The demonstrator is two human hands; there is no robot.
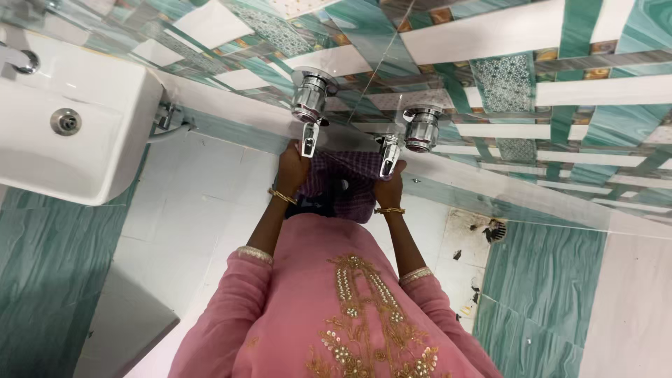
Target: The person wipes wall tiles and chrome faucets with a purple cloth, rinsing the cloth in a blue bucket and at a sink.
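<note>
Head view: our pink embroidered sleeves nearest. Beyond, our left hand (292,170) and right hand (389,190) both closed on checked purple cloth (341,183), stretched between them. Farther: two chrome taps (309,105) on tiled wall; white basin (66,119) off left.

Tiled washroom corner
White basin (77,133) on the wall; floor drain (495,229) in the floor's corner amid dark debris.

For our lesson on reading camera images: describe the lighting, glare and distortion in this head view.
Head view: even, soft light with faint shadows; bright glare on the two chrome taps and glossy wall tiles; wide-angle distortion tilts the walls and bends the washbasin; both hands, left hand and right hand, and the checked cloth look sharp.
</note>
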